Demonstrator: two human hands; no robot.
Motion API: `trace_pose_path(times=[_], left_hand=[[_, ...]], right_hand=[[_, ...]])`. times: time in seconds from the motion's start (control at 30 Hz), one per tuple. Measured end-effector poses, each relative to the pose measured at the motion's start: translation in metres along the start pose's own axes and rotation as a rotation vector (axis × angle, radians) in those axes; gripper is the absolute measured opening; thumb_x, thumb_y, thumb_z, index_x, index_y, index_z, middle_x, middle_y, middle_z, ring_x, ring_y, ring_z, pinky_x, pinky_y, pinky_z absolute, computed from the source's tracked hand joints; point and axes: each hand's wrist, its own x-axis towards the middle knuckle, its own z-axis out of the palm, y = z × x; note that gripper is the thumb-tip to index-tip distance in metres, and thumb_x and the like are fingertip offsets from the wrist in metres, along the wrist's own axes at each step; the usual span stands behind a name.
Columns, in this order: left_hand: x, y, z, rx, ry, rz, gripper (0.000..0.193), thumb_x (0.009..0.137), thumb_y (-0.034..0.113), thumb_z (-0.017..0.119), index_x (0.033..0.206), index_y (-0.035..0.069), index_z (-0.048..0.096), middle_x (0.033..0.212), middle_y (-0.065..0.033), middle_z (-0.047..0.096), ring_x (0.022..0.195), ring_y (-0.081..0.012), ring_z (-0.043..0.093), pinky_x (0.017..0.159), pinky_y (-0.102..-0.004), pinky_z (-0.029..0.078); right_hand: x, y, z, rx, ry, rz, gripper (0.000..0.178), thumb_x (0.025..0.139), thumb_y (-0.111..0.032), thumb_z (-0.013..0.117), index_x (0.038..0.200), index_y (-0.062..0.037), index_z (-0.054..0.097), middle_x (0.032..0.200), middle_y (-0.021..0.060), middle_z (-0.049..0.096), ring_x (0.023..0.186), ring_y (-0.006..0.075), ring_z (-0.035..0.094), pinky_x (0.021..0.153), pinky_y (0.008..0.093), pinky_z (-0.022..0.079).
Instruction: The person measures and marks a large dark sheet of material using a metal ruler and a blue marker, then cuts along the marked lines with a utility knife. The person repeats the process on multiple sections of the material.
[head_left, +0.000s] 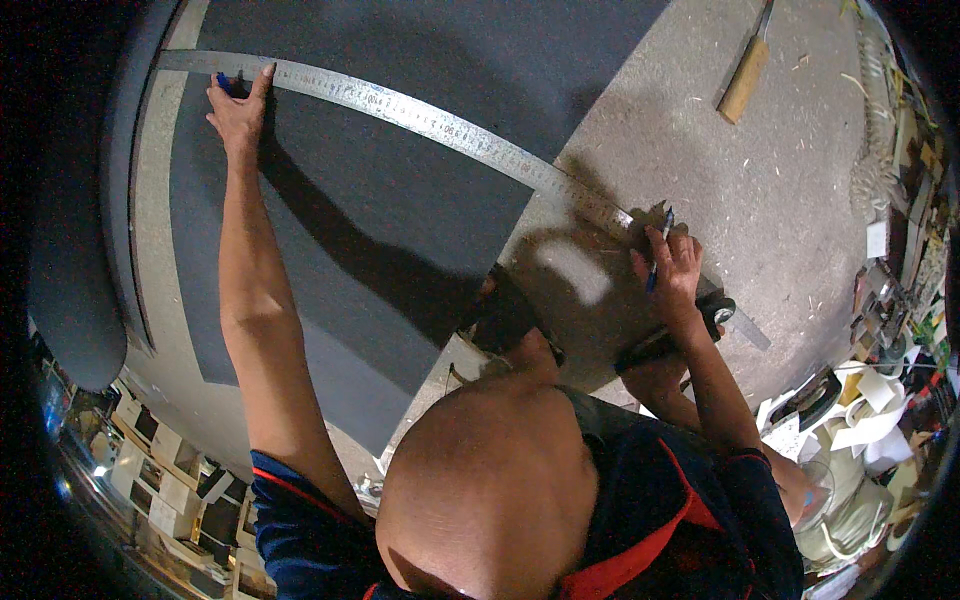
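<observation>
A long metal ruler (400, 103) lies across a dark grey sheet (400, 220) on the floor, its right end running past the sheet's edge. Near the ruler's far left part, my left hand (238, 118) rests with thumb and fingers spread, the thumb touching the ruler's lower edge. A small blue thing (224, 82) shows beside those fingers; its kind is not clear. At the ruler's right end, my right hand (680, 265) is closed around a blue pen (656, 262), tip pointing up and away. Its fingers are close to the ruler's end; contact is hard to tell.
A wooden-handled tool (743, 82) lies on the floor at the far right. A metal blade (748, 328) lies beyond my right wrist. Piled clutter (880, 400) lines the right rim, boxes (170, 470) the lower left. A dark rounded roll (75, 240) stands at the left.
</observation>
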Motion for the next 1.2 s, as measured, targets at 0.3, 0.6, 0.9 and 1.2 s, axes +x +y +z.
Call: trace_pose_path(times=[0.3,0.6,0.9,1.2], left_hand=[[-0.002,0.002,0.000,-0.003,0.020,-0.005,0.119,0.070,0.072,0.077,0.148,-0.008,0.036,0.139,-0.0221,0.051,0.137,-0.0381,0.046,0.122,-0.0587,0.010],[0.003,0.002,0.004,-0.022,-0.006,-0.022,0.120,0.069,0.073,0.077,0.148,-0.008,0.037,0.142,-0.0232,0.050,0.139,-0.0375,0.044,0.121,-0.0574,0.010],[-0.009,0.011,-0.001,0.026,0.083,-0.016,0.107,0.074,0.060,0.080,0.149,-0.001,0.035,0.139,-0.0227,0.050,0.136,-0.0383,0.045,0.117,-0.0608,0.018],[-0.024,0.068,0.002,-0.012,0.103,-0.329,0.108,0.078,0.057,0.073,0.154,-0.005,0.027,0.156,-0.0236,0.037,0.153,-0.0354,0.021,0.124,-0.0563,0.005]], right_hand=[[-0.004,0.005,-0.002,0.041,0.003,0.016,0.058,0.077,-0.019,0.082,0.128,-0.0060,0.060,0.109,0.0182,0.058,0.101,0.0360,0.059,0.088,0.0517,0.046],[0.002,0.013,0.004,-0.042,-0.030,0.029,0.052,0.080,-0.026,0.080,0.127,-0.0097,0.064,0.107,0.0157,0.059,0.102,0.0361,0.058,0.090,0.0507,0.045],[-0.015,0.020,0.022,-0.233,-0.246,0.167,0.058,0.086,-0.036,0.072,0.141,-0.0259,0.057,0.112,0.0152,0.058,0.108,0.0358,0.057,0.092,0.0529,0.046],[-0.012,0.033,0.009,-0.032,-0.356,0.126,0.060,0.087,-0.023,0.074,0.142,-0.0151,0.053,0.107,0.0150,0.059,0.095,0.0391,0.056,0.074,0.0478,0.046]])
